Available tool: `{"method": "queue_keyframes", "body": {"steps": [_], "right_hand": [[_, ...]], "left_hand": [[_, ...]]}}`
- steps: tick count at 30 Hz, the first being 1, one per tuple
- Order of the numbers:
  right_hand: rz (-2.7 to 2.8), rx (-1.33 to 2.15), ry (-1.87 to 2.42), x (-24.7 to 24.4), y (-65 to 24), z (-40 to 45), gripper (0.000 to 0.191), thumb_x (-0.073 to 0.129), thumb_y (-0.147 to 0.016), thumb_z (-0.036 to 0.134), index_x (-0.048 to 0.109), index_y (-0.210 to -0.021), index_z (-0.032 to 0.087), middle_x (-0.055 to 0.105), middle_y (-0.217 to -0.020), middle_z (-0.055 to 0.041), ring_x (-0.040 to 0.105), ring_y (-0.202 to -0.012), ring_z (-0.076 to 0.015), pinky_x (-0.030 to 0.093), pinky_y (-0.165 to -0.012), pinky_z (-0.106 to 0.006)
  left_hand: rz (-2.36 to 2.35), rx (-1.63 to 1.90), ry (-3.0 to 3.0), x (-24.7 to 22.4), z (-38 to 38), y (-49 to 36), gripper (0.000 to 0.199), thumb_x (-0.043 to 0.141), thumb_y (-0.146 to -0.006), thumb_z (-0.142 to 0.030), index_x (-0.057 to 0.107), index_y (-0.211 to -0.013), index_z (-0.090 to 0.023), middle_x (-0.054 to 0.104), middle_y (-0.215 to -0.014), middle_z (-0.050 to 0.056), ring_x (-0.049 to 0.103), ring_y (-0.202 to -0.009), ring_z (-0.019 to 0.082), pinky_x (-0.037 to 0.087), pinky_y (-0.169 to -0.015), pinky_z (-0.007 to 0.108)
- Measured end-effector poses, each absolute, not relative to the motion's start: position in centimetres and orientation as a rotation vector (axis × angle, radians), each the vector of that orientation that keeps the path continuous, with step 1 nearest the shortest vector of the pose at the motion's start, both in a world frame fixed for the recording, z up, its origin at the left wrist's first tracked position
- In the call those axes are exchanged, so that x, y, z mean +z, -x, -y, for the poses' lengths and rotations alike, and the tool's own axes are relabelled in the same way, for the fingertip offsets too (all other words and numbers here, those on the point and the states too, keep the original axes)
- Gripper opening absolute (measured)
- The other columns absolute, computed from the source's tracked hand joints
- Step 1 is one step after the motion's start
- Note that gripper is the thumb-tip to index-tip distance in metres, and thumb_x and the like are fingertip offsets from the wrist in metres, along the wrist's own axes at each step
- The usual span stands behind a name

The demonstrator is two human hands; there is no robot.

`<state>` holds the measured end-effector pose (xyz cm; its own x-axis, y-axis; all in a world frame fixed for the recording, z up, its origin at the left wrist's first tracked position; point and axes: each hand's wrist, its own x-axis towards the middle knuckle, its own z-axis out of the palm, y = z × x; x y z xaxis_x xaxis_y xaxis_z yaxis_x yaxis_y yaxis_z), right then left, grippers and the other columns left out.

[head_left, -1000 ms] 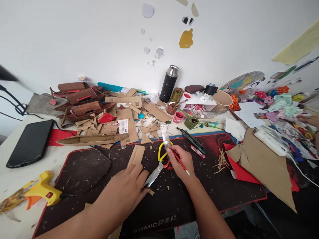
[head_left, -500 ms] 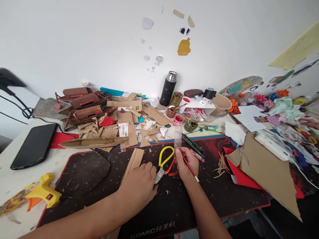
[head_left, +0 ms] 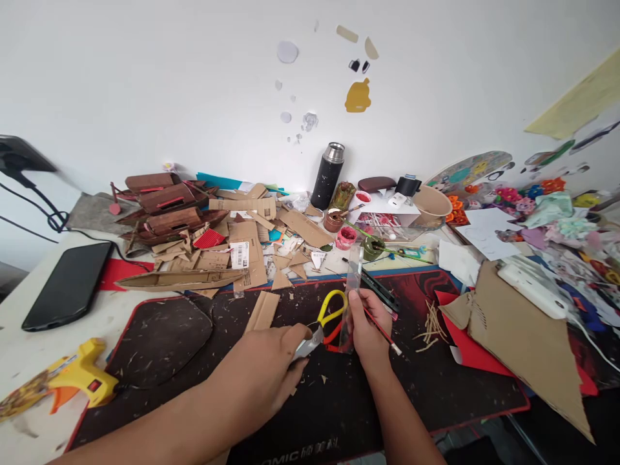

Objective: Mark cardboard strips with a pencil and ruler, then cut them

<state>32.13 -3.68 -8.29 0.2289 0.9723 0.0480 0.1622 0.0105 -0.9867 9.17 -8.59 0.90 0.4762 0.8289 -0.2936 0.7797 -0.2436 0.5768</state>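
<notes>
My left hand [head_left: 264, 355] is closed on the metal blades of a pair of scissors [head_left: 331, 309], whose yellow and red handles point away towards my right hand. In my right hand [head_left: 372, 326] are a clear ruler [head_left: 354, 270], held upright between thumb and fingers, and a red pencil [head_left: 382, 330] sticking out between the fingers. The ruler partly covers the scissors' handles. Beneath and beyond my left hand lies a folded cardboard strip [head_left: 263, 310], its near part hidden by the hand and forearm.
A yellow glue gun [head_left: 82, 374] and a phone [head_left: 66, 284] lie at left. Brown cardboard boats [head_left: 169, 200] and scraps fill the back left. Paint pots [head_left: 345, 238] and a black flask [head_left: 328, 175] stand behind; a large cardboard sheet [head_left: 527, 342] is at right.
My left hand has gripped the scissors by the blades and shifted them slightly right. My right hand has moved a little right with the ruler and pencil.
</notes>
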Motion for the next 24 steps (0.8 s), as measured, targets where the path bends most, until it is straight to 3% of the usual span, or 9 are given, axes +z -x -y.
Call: {"method": "queue_keyframes", "body": {"steps": [6,14,18,21,24], "right_hand": [[1.131,0.978,1.41,-8.4,-32.3,3.6,0.053,0.074,-0.096,0.073,0.073,-0.091,0.02,0.051,-0.054,0.0061,0.044,-0.044,-0.0135,0.036,-0.04,-0.024],[1.287,0.935,1.442,-8.0,-31.4,3.7,0.05,0.072,-0.097,0.069,0.076,-0.091,0.02,0.06,-0.061,0.0018,0.053,-0.05,-0.0159,0.045,-0.047,-0.026],[1.325,1.004,1.417,-6.4,-31.1,3.9,0.046,0.073,-0.096,0.067,0.075,-0.09,0.021,0.058,-0.061,0.0024,0.05,-0.049,-0.0155,0.042,-0.045,-0.026],[1.337,1.069,1.409,-5.2,-30.7,4.0,0.045,0.073,-0.096,0.066,0.074,-0.088,0.022,0.054,-0.06,0.0039,0.047,-0.048,-0.0148,0.04,-0.044,-0.026],[1.319,1.082,1.406,-4.4,-29.4,4.2,0.045,0.069,-0.097,0.066,0.071,-0.085,0.023,0.055,-0.061,0.003,0.049,-0.051,-0.0156,0.042,-0.046,-0.026]], "left_hand": [[-1.246,0.305,-1.687,0.8,9.7,-5.6,0.03,0.054,-0.103,-0.03,0.074,-0.125,-0.032,0.083,-0.111,0.0,0.079,-0.101,0.022,0.056,-0.086,0.029],[-1.32,0.05,-2.001,-2.2,9.3,-6.8,0.028,0.06,-0.098,-0.015,0.071,-0.121,-0.026,0.079,-0.113,0.007,0.077,-0.108,0.028,0.058,-0.094,0.037],[-1.282,-0.007,-2.145,-2.6,9.3,-7.9,0.027,0.061,-0.098,-0.011,0.074,-0.118,-0.024,0.078,-0.114,0.008,0.074,-0.113,0.031,0.059,-0.1,0.044],[-1.254,0.218,-2.141,-2.4,9.3,-7.5,0.027,0.065,-0.102,-0.02,0.077,-0.125,-0.025,0.077,-0.127,0.011,0.07,-0.124,0.032,0.055,-0.111,0.048],[-1.217,0.401,-1.943,-1.8,9.2,-6.9,0.03,0.064,-0.105,-0.036,0.075,-0.131,-0.027,0.078,-0.129,0.009,0.072,-0.123,0.028,0.056,-0.108,0.042]]}}
